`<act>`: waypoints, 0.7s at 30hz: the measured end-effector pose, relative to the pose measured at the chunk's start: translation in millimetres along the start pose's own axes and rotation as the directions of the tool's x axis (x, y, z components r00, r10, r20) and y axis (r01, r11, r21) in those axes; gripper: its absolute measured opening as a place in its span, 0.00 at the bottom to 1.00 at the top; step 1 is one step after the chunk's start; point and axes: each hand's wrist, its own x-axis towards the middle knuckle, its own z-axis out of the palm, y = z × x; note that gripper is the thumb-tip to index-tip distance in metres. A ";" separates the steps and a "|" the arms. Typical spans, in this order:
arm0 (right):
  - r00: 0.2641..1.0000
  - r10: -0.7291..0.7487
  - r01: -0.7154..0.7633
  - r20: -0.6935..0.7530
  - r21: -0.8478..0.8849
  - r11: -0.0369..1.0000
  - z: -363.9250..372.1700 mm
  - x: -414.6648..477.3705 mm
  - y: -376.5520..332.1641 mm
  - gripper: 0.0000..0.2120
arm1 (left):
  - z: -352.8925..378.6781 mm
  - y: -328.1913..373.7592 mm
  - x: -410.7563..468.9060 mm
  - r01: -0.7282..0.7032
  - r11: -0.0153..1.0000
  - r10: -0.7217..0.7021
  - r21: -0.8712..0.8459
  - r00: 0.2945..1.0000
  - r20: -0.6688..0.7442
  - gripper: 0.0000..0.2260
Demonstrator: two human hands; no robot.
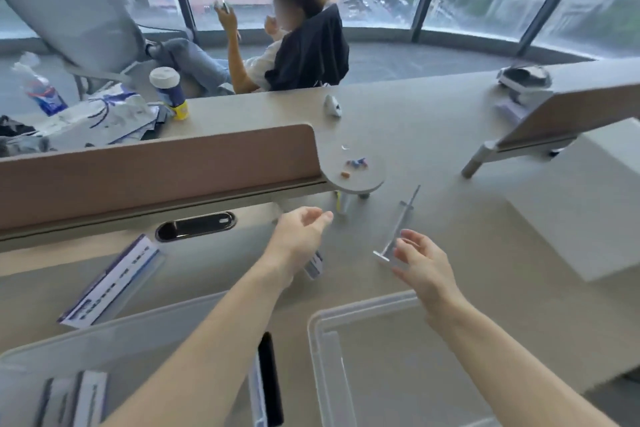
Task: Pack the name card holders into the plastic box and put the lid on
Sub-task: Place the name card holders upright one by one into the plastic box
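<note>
Closest to me sits the plastic box [312,340], open-topped, on the desk [433,156]. Past it my right hand [424,265] spreads loose fingers just beside an upright clear card holder [398,228] — my left hand [299,236] hangs relaxed, gripping nothing — another holder [110,282] lies further left.

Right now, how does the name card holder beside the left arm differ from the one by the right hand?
The left name card holder lies flat, showing a blue-and-white card; the right name card holder stands upright, edge-on, looking clear. The left one lies untouched; the right hand is open beside the right one. Both are on the desk.
</note>
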 end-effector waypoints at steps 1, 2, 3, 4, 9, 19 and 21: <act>1.000 0.015 -0.015 -0.014 -0.004 1.000 -17.8 14.2 2.6 0.13 | 21.1 1.3 8.8 0.003 1.000 -0.003 0.019 1.000 0.008 0.18; 0.999 0.025 -0.025 -0.024 -0.015 1.000 -34.8 29.3 5.8 0.14 | 43.3 1.8 17.3 0.008 0.999 -0.009 0.041 1.000 0.024 0.20; 0.999 0.031 -0.032 -0.033 -0.026 0.999 -50.9 44.8 9.3 0.14 | 66.1 1.6 25.1 0.016 0.998 -0.019 0.069 0.999 0.051 0.21; 0.999 0.034 -0.036 -0.041 -0.035 0.999 -65.1 60.7 13.3 0.15 | 88.6 0.5 32.6 0.028 0.995 -0.036 0.101 0.996 0.081 0.23; 0.998 0.055 -0.058 -0.041 -0.063 0.996 -103.5 131.2 26.7 0.17 | 168.2 -21.0 61.0 0.102 0.964 -0.135 0.247 0.984 0.120 0.37; 0.997 0.071 -0.072 -0.011 -0.105 0.992 -96.8 238.0 72.8 0.18 | 220.5 -79.0 151.2 -0.078 0.907 0.066 0.414 0.997 0.043 0.20; 0.997 0.082 -0.082 -0.004 -0.125 0.989 -94.9 249.5 83.3 0.20 | 217.6 -92.7 162.2 -0.130 0.915 0.137 0.381 0.991 0.009 0.08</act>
